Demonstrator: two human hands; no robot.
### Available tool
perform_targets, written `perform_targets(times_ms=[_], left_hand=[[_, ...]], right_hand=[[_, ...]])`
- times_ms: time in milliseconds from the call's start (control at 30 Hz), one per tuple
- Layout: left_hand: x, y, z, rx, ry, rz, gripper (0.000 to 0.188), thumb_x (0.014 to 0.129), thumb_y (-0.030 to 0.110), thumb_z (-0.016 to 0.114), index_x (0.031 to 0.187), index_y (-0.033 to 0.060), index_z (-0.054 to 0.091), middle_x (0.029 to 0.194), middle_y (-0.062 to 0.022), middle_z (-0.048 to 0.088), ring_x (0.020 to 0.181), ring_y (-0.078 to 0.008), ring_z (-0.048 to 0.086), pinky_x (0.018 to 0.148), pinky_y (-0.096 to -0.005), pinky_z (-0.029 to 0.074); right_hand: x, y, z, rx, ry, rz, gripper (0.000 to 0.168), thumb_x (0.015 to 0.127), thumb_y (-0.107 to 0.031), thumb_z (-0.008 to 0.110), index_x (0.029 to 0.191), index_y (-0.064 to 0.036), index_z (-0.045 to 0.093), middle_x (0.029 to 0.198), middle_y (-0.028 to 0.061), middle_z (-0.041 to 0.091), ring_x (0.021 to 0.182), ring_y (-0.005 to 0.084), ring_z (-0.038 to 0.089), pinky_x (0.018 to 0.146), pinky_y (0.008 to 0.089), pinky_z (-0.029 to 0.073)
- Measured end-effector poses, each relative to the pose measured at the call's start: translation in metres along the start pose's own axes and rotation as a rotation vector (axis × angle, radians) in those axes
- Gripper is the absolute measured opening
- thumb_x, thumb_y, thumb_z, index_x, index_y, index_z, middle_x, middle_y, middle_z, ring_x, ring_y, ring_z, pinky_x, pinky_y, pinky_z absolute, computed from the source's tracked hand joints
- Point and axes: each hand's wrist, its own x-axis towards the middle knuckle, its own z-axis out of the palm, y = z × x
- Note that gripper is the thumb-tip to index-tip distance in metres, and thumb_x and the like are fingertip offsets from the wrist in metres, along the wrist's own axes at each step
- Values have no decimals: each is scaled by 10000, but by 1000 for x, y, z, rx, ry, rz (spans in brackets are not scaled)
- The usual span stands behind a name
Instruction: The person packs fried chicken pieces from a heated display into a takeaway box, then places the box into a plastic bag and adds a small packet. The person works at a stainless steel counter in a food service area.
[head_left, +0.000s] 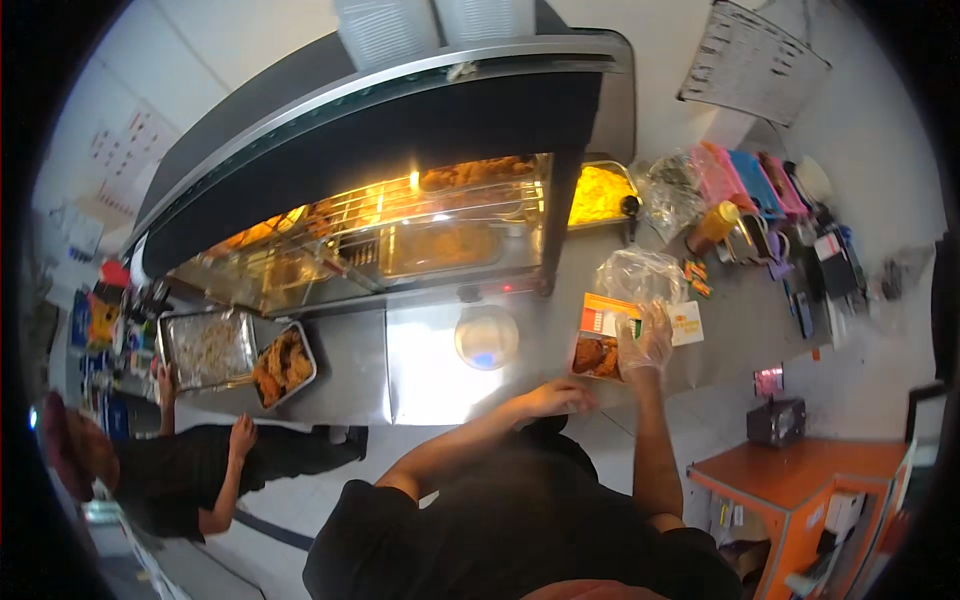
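My right hand (646, 339), in a clear plastic glove, reaches over a cardboard food box (598, 327); its fingertips are at the box's printed top part. Fried chicken pieces (597, 357) show in the near part of the box. My left hand (561, 397) is bare and lies near the counter's front edge, left of the box, with nothing seen in it. Behind the box is a crumpled clear plastic bag (640, 274), and a printed white cardboard flap or card (686, 322) lies to its right. Whether my right fingers grip the box cannot be made out.
A heated display case (420, 262) with fried food stands behind the steel counter (345, 367). A round pale disc (486, 337), a squeeze bottle (712, 227) and a tray of yellow food (600, 196) are nearby. At left, a co-worker (176, 472) stands by a tray of fried chicken (285, 365).
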Motion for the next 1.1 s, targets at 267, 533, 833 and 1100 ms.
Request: perform_targets(times_ms=[267,533,833,1100], left_hand=[[-33,28,-18,-919,372,747,812,901,72,507,1579,108,63,1433,-158,444,1344,-241,426,1136,-366,333],[-3,8,-84,-436,537,521,782,1025,611,234,1519,7,277,1506,-125,386,1417,-252,308,1172,-391,228],[14,-57,-182,-110,942,103,824,917,736,360,1316,55,596,1218,-162,634,1207,-231,520,1070,-443,327],[-204,110,-227,620,1498,674,232,864,196,669,1030,33,688,991,-170,692,954,-312,651,845,-424,516]], right_hand=[[2,-85,150,1143,14,110,222,949,-141,579,1146,-38,574,1159,120,568,1102,282,547,983,398,427],[0,-117,218,1309,-577,160,396,1036,-298,500,1331,-35,470,1203,96,544,1101,200,543,902,331,467],[-24,-161,121,277,-850,-333,557,862,-172,649,1388,-83,488,1467,140,453,1395,353,379,1171,483,223],[-52,-127,225,-188,-472,-636,364,878,-229,552,1200,-82,642,1405,160,482,1464,364,225,1168,642,76]])
